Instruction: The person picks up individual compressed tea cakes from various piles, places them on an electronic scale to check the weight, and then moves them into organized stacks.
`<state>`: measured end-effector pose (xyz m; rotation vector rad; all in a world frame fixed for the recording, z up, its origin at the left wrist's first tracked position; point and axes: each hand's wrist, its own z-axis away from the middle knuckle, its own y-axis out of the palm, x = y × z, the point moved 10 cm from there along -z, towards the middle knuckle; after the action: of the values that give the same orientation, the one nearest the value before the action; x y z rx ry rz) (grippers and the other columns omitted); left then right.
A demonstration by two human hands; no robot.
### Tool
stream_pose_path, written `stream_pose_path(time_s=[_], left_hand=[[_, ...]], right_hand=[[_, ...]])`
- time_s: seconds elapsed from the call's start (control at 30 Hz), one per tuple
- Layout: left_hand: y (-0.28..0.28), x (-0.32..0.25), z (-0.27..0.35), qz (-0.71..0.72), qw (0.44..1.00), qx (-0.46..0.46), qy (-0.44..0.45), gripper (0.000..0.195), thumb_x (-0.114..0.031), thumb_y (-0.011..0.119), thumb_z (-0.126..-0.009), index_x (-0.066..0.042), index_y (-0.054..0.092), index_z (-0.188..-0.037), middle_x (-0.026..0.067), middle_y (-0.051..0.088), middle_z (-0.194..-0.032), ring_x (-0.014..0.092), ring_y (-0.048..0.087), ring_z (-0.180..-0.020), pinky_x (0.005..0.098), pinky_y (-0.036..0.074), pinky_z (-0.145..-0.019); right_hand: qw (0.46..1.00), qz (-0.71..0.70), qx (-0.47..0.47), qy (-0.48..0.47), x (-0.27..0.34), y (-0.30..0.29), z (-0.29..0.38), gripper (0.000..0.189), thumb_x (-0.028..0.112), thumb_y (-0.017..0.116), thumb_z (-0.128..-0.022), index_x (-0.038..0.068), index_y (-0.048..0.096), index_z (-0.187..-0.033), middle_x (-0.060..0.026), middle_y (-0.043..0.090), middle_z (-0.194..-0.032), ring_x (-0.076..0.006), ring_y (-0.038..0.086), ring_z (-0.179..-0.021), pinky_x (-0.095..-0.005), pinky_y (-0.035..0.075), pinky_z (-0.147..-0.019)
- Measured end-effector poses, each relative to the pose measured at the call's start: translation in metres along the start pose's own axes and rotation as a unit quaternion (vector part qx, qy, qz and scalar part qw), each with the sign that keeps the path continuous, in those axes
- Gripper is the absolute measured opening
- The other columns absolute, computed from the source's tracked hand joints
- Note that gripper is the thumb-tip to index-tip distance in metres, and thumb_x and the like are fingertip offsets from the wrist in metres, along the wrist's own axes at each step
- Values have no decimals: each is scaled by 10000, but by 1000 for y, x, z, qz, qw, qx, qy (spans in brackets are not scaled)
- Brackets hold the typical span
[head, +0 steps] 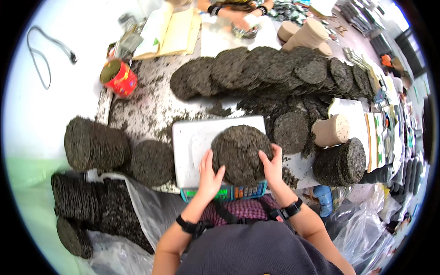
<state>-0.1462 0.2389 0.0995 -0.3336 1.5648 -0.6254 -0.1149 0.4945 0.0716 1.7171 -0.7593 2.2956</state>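
Observation:
A stack of round, dark dried seaweed cakes rests on the white platform of a digital weighing scale, right of its middle. My left hand presses the stack's near left side with fingers spread. Against its right edge, my right hand curves with the thumb over the top. Both hands grip the stack between them. The scale's green-lit display and keypad face me, partly behind my left hand. Another round cake stack lies just left of the scale, and one more lies to its right.
A long overlapping row of cakes spans the back. Seaweed columns lie at left and right. A red can, beige cylinders and plastic bags surround the table. Another person's hands work opposite over a bagged item.

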Motion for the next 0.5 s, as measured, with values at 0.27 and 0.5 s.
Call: stream_pose_path(time_s=[0.27, 0.5], left_hand=[[-96, 43, -8, 114, 969, -191, -105, 551, -39, 570, -867, -46, 379, -1383, 130, 355, -1384, 246, 398, -1242, 368, 368, -1006], [-202, 197, 92, -139, 737, -420, -511, 847, -267, 722, -821, -82, 207, -1467, 202, 222, -1490, 392, 332, -1301, 509, 335, -1056]], right_hand=[[923, -375, -56, 59, 69, -49, -116, 367, 74, 642, -866, 4, 503, -1198, -92, 611, -1118, -189, 599, -992, -319, 503, -849], [902, -397, -116, 124, 27, -42, -255, 479, 194, 640, -891, 23, 446, -1294, -72, 520, -1285, -226, 444, -1241, -396, 322, -1073]])
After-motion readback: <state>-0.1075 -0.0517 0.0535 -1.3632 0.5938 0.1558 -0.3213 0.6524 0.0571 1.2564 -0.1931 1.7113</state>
